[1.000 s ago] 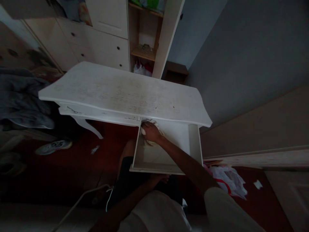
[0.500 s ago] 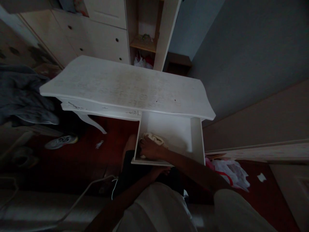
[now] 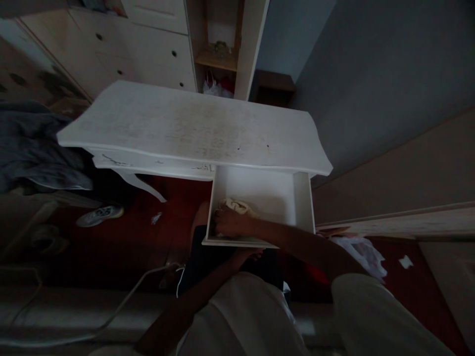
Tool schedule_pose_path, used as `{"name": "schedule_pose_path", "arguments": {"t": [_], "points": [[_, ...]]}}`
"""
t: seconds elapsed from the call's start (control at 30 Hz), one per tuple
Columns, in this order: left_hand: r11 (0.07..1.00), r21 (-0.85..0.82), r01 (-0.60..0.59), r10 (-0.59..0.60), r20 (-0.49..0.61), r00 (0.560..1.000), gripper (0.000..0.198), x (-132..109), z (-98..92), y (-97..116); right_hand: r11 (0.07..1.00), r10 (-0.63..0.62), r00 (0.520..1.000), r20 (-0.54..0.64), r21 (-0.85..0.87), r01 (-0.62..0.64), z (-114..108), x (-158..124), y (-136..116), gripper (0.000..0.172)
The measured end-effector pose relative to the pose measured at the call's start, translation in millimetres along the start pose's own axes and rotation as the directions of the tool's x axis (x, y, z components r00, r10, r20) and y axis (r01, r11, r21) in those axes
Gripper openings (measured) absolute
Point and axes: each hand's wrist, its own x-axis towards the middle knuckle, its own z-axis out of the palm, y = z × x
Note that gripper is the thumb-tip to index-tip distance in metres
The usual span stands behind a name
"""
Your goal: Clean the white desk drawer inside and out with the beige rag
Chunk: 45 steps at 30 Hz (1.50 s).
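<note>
The right hand point(image 3: 228, 223) clutches a cream cloth point(image 3: 237, 206) inside the open drawer point(image 3: 302, 198), at its front-left corner. The left hand point(image 3: 248, 253) sits just under the drawer front — whether it grips or lies loose cannot be told.

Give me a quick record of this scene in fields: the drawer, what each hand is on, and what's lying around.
drawer: pulled out of the white table, white inside
right hand: inside the drawer, closed on a pale cloth
left hand: under the drawer's front edge, grip unclear
floor: shoe at left, plastic bag at right
behind: cupboard beside open shelves
</note>
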Motion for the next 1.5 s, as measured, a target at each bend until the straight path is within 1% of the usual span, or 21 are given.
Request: {"name": "schedule_pose_path", "arguments": {"t": [0.1,0.2,0.33,0.53,0.67,0.73,0.8,0.87,0.93,0.97,1.0,1.03,1.1,1.13,1.17,1.2,1.23,1.33,1.37,1.43,1.5], "points": [[1.0,0.025,0.007,-0.007,-0.008,1.0,0.042,-2,0.2,1,1.0,-0.024,0.997,0.078,0.02,0.023,-8,2,4,0.02],[0.999,0.051,-0.002,0.004,-0.032,0.999,0.04,-3,0.0,2,0.998,-0.059,0.995,0.075,0.023,0.057,-8,-2,9,0.017],[0.997,0.079,-0.016,0.017,-0.017,1.0,0.043,-2,-0.5,2,0.999,-0.033,0.998,0.059,0.007,0.033,0,-19,11,0.016],[0.997,0.063,-0.042,0.044,-0.019,0.999,0.044,-2,-0.8,0,0.999,-0.013,0.999,0.042,0.032,0.012,13,-62,16,0.013],[0.996,0.084,-0.029,0.031,-0.02,0.999,0.042,-1,-2.0,-2,0.997,0.043,0.998,0.04,0.059,-0.045,22,-95,22,0.013],[0.996,0.086,-0.024,0.025,-0.018,1.0,0.042,0,-2.4,-4,0.991,0.07,0.997,0.039,0.107,-0.074,28,-112,27,0.014],[0.997,0.078,-0.021,0.022,-0.012,1.0,0.042,2,-2.4,-5,0.976,0.123,0.992,0.012,0.181,-0.123,34,-129,34,0.02],[0.998,0.067,-0.018,0.018,-0.007,1.0,0.043,3,-2.1,-5,0.951,0.21,0.976,-0.061,0.247,-0.189,39,-146,42,0.033],[0.998,0.055,-0.015,0.015,-0.003,1.0,0.043,3,-1.8,-5,0.916,0.319,0.928,-0.194,0.313,-0.25,40,-163,48,0.047],[0.999,0.048,-0.012,0.013,-0.003,1.0,0.043,3,-1.8,-5,0.894,0.383,0.88,-0.279,0.35,-0.278,39,-171,51,0.051],[0.999,0.041,-0.01,0.01,-0.005,1.0,0.043,3,-1.9,-6,0.868,0.452,0.813,-0.366,0.389,-0.308,38,-178,53,0.053],[0.999,0.034,-0.007,0.007,-0.007,1.0,0.043,3,-2.2,-6,0.84,0.518,0.731,-0.445,0.426,-0.336,37,-184,54,0.054],[1.0,0.021,0.0,0.0,-0.004,1.0,0.044,3,-3.0,-6,0.786,0.616,0.55,-0.564,0.479,-0.391,35,-194,55,0.052],[1.0,0.017,0.002,-0.002,-0.001,1.0,0.044,3,-3.5,-7,0.765,0.644,0.476,-0.599,0.489,-0.419,34,-197,55,0.052],[1.0,0.016,0.002,-0.002,0.003,1.0,0.045,3,-4.0,-7,0.745,0.663,0.427,-0.614,0.49,-0.451,35,-199,54,0.052],[1.0,0.015,0.0,-0.001,0.006,1.0,0.046,3,-4.4,-7,0.727,0.679,0.406,-0.611,0.484,-0.487,37,-200,53,0.052],[1.0,0.016,-0.003,0.003,0.007,1.0,0.046,3,-4.8,-8,0.708,0.696,0.409,-0.59,0.473,-0.523,41,-199,51,0.053],[1.0,0.024,-0.008,0.009,-0.006,1.0,0.046,3,-4.9,-7,0.627,0.775,0.474,-0.418,0.42,-0.656,55,-194,42,0.059],[1.0,0.029,-0.007,0.007,-0.01,1.0,0.045,2,-4.6,-7,0.588,0.807,0.476,-0.349,0.396,-0.705,60,-192,38,0.062],[0.999,0.039,-0.006,0.007,-0.015,1.0,0.045,2,-4.2,-6,0.513,0.858,0.456,-0.236,0.352,-0.783,69,-188,30,0.074],[0.999,0.043,-0.005,0.005,-0.011,1.0,0.046,2,-4.3,-6,0.462,0.887,0.43,-0.169,0.342,-0.818,75,-187,23,0.089]]}}
